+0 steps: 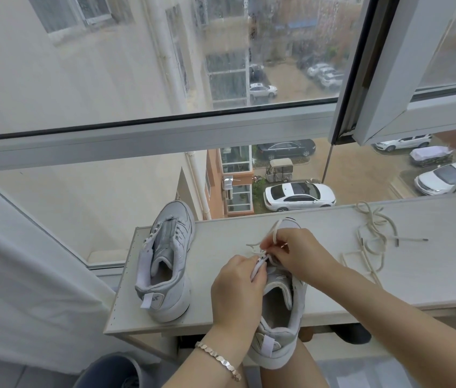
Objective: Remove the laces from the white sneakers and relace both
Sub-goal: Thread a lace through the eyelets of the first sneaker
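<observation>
An unlaced sneaker waits on the worktop, while the left hand, fingers curled, steadies the eyelet flap of the second sneaker, which overhangs the edge, so the right hand, fingers pinching, can work its lace, with a loose lace parked rightward.

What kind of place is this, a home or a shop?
Most likely a home, on an upper floor: the large window looks down on parked cars, a white curtain hangs at the left, and the laceless sneaker stands on a white shelf by the glass.
</observation>
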The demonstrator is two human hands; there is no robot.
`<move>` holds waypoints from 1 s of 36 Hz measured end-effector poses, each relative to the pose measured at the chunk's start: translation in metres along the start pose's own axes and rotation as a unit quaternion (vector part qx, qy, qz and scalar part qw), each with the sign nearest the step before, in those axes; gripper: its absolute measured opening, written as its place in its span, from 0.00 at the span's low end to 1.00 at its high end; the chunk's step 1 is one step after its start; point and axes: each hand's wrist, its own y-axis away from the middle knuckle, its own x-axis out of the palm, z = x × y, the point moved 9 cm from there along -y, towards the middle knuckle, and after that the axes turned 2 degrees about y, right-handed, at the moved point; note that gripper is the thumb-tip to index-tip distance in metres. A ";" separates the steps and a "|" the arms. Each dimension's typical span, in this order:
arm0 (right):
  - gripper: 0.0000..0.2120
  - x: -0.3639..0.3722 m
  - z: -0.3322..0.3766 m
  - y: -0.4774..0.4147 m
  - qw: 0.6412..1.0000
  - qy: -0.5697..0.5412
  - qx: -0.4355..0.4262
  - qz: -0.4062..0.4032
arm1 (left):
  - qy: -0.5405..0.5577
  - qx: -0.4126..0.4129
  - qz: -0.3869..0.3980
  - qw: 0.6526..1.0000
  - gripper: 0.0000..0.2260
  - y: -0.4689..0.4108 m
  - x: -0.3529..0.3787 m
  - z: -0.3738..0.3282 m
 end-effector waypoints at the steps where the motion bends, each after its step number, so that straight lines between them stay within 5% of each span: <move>1: 0.10 0.001 0.003 -0.001 0.999 0.016 -0.014 0.025 | 0.000 0.004 0.000 1.000 0.06 0.000 0.000 0.000; 8: 0.12 0.006 0.021 -0.004 0.968 0.138 -0.108 0.179 | 0.000 0.026 0.009 1.000 0.07 0.001 0.002 -0.002; 36: 0.09 0.002 0.030 -0.009 0.944 0.286 -0.102 0.131 | -0.014 0.030 0.015 0.999 0.08 0.000 0.002 -0.004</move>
